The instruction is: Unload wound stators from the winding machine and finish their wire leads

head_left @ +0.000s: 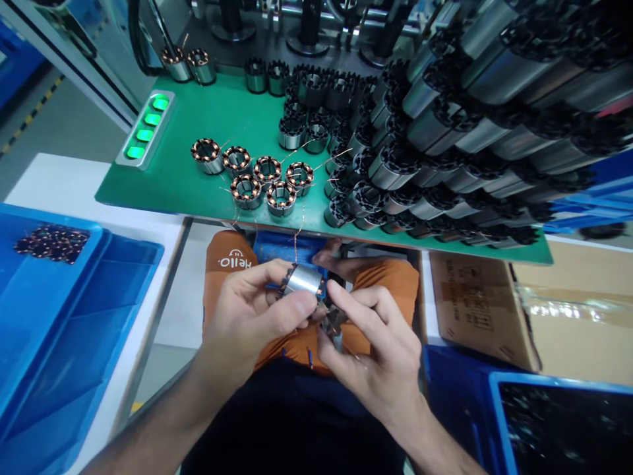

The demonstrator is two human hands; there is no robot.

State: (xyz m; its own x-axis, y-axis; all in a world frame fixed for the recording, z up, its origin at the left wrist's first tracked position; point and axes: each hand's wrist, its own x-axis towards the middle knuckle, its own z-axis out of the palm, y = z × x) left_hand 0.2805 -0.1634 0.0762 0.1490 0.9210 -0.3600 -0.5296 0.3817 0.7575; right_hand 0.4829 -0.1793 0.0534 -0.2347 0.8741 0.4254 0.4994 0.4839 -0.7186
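My left hand (pixel 257 303) is closed around a wound motor stator (pixel 304 280), a shiny steel ring with copper windings at its ends, held sideways above my lap. A thin copper wire (pixel 297 244) sticks up from it. In my right hand (pixel 378 336) is a small metal tool that looks like snips (pixel 333 322), partly hidden by the fingers. Its tip is close to the stator's right end, where the index finger also reaches. On the green board ahead stand several wound stators (pixel 246 190) with loose wire ends.
Stacked unwound cores (pixel 395 165) fill the right of the green board (pixel 148 188). A panel with green lit buttons (pixel 145 135) is at its left. Blue bins (pixel 113 316) stand left, one holding small parts (pixel 52 243). A cardboard box (pixel 484 310) and dark-filled bin (pixel 494 396) stand right.
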